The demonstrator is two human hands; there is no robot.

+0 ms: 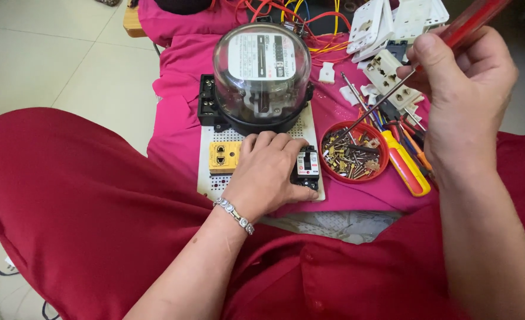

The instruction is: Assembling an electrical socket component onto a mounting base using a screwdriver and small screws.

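So, left to right:
Board: the white perforated board [310,127] lies on the pink cloth [173,112], already carrying the glass-domed meter [261,74] at its 12 o'clock and the yellow socket [224,156] at 8 o'clock.
Left hand: your left hand [265,175] lies flat on the board, grasping nothing, fingertips touching the black breaker [307,168] at 4 o'clock.
Breaker: it sits in place; whether it is screwed down, you cannot tell.
Screw dish: the red dish [355,152] at the board's 3 o'clock holds loose screws.
Right hand: your right hand [464,89] is clenched on the red-handled screwdriver [392,95], tip in the dish.
Progress: fastening looks unfinished, by my judgement.
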